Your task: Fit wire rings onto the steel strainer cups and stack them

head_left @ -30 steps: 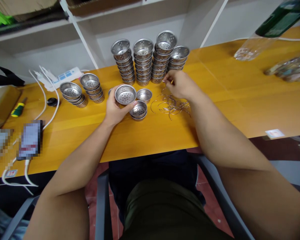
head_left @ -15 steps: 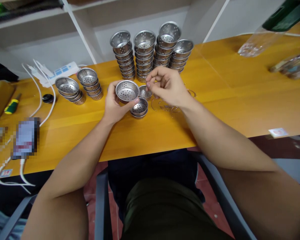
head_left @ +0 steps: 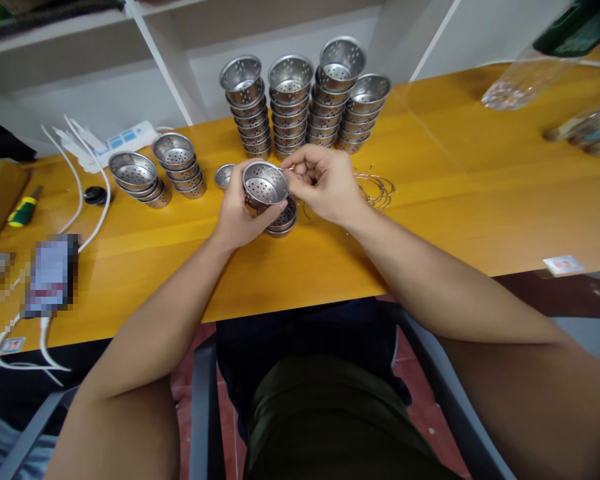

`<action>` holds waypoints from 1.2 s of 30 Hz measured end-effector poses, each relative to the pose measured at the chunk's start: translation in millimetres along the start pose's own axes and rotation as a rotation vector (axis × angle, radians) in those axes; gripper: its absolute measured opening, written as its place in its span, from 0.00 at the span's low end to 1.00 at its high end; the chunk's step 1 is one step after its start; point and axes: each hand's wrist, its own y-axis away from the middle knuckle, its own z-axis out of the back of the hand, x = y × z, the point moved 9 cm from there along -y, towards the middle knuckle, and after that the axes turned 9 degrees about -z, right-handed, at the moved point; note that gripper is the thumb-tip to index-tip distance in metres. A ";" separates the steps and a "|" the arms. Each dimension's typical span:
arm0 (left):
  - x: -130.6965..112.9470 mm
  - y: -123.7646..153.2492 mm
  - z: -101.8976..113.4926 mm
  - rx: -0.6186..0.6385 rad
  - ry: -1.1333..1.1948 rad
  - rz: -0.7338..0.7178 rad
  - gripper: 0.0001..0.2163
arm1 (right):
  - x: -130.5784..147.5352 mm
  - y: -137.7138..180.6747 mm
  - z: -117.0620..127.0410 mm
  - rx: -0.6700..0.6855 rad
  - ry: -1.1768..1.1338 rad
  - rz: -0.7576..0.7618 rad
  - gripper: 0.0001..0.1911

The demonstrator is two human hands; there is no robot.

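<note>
A perforated metal cup point(head_left: 265, 184) is tilted toward me in my left hand point(head_left: 234, 219), whose thumb and fingers are wrapped round its sides. At the cup's right rim, the thumb and fingertips of my right hand point(head_left: 326, 185) are pinched together; whatever they hold is too small to make out. Below the held cup, a short stack of similar cups point(head_left: 284, 223) stands on the table, partly hidden. Another small metal cup point(head_left: 223, 175) is just left of my left hand. Thin wire loops point(head_left: 379, 191) lie beyond my right wrist.
Tall stacks of perforated cups point(head_left: 291, 100) stand at the back of the wooden table point(head_left: 455, 200). Shorter cup stacks point(head_left: 134, 175) are at the left, near a power strip point(head_left: 130, 141), a screwdriver point(head_left: 25, 210) and a phone point(head_left: 51, 275). A plastic bottle point(head_left: 513, 83) lies back right.
My left hand has moved the cup slightly right. My right hand's fingertips have come in to the cup's rim. The wire loops and the small cup at left now show more.
</note>
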 end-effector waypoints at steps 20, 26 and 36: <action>0.0 5.1 -10.1 0.018 0.012 0.039 0.48 | 15.1 9.0 -3.7 0.096 -0.067 0.062 0.17; 7.0 8.2 -6.7 0.033 0.065 0.038 0.47 | 22.4 7.9 -9.2 0.410 -0.303 0.153 0.31; 0.6 5.4 -3.8 0.045 0.012 -0.029 0.46 | 15.7 5.0 -15.7 0.346 -0.360 0.119 0.38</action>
